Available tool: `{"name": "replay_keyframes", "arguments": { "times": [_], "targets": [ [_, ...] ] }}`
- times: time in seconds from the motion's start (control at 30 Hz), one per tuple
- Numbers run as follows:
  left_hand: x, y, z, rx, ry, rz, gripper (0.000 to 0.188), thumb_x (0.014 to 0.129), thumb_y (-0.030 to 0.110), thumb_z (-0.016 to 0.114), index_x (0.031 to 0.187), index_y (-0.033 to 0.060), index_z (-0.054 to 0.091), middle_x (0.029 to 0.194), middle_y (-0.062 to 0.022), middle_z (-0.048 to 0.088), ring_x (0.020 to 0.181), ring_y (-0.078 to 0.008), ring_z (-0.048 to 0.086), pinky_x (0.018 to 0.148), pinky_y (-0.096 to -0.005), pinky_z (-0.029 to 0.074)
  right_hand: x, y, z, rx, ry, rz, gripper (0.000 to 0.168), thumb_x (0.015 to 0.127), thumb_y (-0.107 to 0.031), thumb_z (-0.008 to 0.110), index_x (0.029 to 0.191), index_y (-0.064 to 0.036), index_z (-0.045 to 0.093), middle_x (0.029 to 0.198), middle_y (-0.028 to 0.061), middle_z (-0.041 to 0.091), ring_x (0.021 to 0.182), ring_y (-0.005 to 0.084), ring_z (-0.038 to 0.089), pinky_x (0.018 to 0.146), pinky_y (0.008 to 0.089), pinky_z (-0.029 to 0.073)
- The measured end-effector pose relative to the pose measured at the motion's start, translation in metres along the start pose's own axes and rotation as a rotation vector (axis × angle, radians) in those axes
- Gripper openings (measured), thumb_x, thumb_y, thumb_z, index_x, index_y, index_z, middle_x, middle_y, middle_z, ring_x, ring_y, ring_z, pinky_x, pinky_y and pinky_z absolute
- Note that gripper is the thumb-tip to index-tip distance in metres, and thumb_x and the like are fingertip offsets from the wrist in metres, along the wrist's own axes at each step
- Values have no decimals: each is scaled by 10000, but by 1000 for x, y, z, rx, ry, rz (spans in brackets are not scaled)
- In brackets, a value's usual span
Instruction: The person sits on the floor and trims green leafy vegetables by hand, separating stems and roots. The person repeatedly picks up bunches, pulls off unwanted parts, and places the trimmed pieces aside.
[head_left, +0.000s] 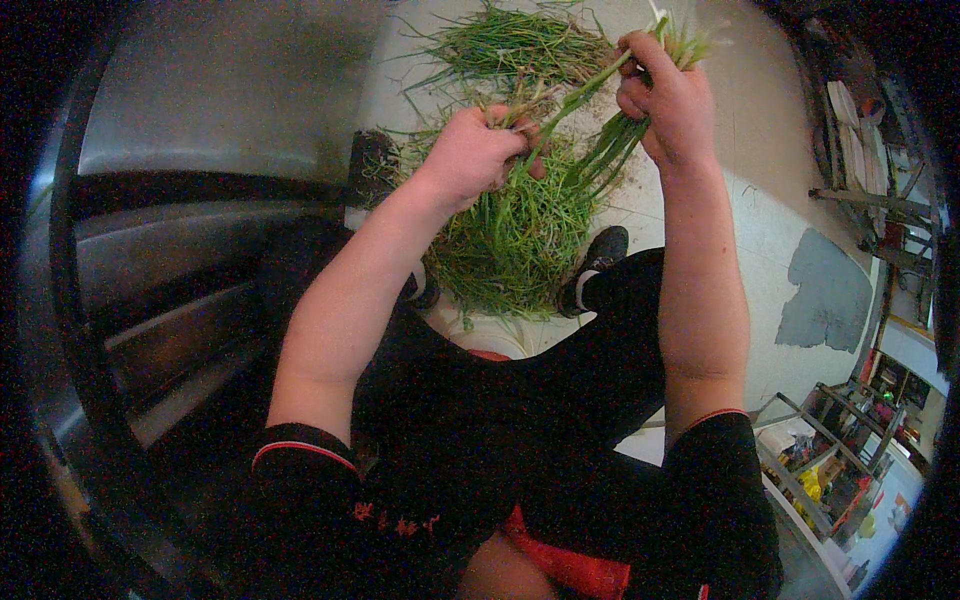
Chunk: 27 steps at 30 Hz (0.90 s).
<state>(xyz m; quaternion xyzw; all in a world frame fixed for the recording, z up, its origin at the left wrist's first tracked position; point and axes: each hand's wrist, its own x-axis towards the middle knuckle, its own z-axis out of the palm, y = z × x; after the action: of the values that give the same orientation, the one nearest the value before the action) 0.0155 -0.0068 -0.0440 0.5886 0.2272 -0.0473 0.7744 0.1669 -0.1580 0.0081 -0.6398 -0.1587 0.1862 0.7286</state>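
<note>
My right hand (671, 97) is closed around a bunch of long green stalks, likely scallions or chives (611, 154), with the pale root ends up and the leaves hanging down. Over the floor pile, my left hand (487, 154) pinches some brownish, withered stalks (525, 109) in its fingers. A thin green stalk (581, 94) stretches between the two hands. Below them lies a loose heap of green leaves and trimmings (517, 240), between my shoes. Farther off, a second bundle of green stalks (517, 45) with soil-brown ends rests on the floor tiles.
A dark crate or container (371, 169) stands left of the heap. Metal cabinetry (225, 90) fills the left side. My shoe (604, 255) is at the heap's right. A grey patch (825, 292) marks the floor; a metal rack (825, 450) with mixed goods is at lower right.
</note>
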Motion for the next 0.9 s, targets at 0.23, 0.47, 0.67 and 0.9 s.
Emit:
{"name": "replay_keyframes", "arguments": {
  "times": [0.23, 0.47, 0.67, 0.9],
  "targets": [
    [-13, 20, -5, -96, -296, -141, 248, 803, 78, 597, 1040, 22, 641, 823, -80, 699, 504, -55, 472, 418, -209, 329, 20, -8, -39, 332, 74, -13, 133, 898, -144, 613, 910, -11, 615, 748, 61, 575, 454, 75, 335, 427, 241, 263],
    [-12, 8, 8, 79, -79, -117, 245, 771, 59, 589, 1010, 12, 620, 823, -56, 678, 524, -64, 477, 405, -229, 320, 21, -21, -62, 314, 135, -50, 129, 889, -127, 608, 919, -2, 598, 779, 91, 591, 471, 92, 353, 437, 251, 272],
    [3, -10, 0, 79, -53, -77, 357, 791, 50, 598, 1147, 25, 575, 975, -81, 692, 541, -51, 460, 412, -230, 328, 31, -9, -79, 510, -17, -83, 164, 937, -187, 522, 910, -28, 551, 796, 102, 572, 547, 131, 431, 517, 273, 357],
    [-11, 17, 0, -142, 6, 162, 453, 870, 107, 634, 1308, 53, 530, 986, -96, 710, 487, -22, 389, 408, -186, 294, 3, -25, -38, 204, 57, -49, 122, 894, -187, 593, 861, -77, 556, 715, 50, 568, 551, 155, 532, 476, 308, 421]
  ]
}}
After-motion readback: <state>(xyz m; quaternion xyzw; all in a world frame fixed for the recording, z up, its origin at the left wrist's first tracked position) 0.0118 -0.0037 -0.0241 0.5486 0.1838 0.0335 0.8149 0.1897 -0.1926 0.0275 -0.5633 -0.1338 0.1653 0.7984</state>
